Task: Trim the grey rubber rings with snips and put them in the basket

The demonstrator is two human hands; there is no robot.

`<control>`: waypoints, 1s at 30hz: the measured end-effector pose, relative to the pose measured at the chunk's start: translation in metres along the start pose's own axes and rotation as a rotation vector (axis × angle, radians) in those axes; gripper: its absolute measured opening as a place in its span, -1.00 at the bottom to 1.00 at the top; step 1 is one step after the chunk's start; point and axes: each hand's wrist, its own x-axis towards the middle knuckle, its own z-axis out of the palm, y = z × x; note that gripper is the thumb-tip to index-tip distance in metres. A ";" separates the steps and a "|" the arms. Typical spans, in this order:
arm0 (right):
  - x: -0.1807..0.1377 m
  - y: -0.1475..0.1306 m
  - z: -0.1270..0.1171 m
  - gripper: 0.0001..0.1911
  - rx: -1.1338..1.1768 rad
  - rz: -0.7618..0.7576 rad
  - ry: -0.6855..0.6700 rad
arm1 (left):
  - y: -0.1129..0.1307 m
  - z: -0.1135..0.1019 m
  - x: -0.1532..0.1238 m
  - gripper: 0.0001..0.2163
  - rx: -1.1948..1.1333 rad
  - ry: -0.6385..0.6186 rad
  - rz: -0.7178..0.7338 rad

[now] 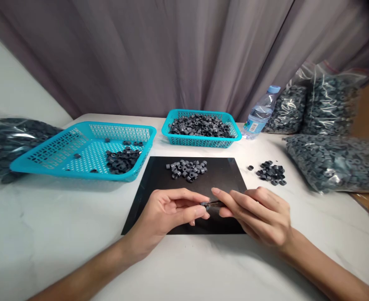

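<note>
Black mat [228,175], thin rod [214,204] level left-to-right, left hand [168,211], right hand [260,215] pinching its ends

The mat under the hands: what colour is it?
The mat is plain black, clearest in the head view.

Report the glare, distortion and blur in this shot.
Head view: wide-angle bending bows the table and curtain; glare streaks the plastic bags at right; the top right corner is dark; the left hand, right hand and the small grey piece pinched between them are sharp.
</note>
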 end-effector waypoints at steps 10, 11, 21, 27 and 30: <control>0.001 -0.001 -0.002 -0.77 0.065 0.073 -0.002 | 0.005 0.002 0.001 -0.88 0.011 0.023 0.009; 0.001 -0.001 -0.002 -0.77 0.073 0.074 -0.008 | 0.005 0.002 0.001 -0.88 0.013 0.027 0.010; -0.002 -0.001 -0.002 -0.60 0.069 0.068 -0.042 | 0.006 0.004 0.000 -0.87 0.010 0.043 0.004; -0.002 0.000 -0.001 -0.70 0.038 0.040 -0.042 | 0.004 0.003 -0.001 -0.88 0.029 0.036 0.007; -0.001 0.000 -0.001 -0.73 0.029 0.035 -0.028 | 0.003 0.002 -0.001 -0.87 0.043 0.024 0.017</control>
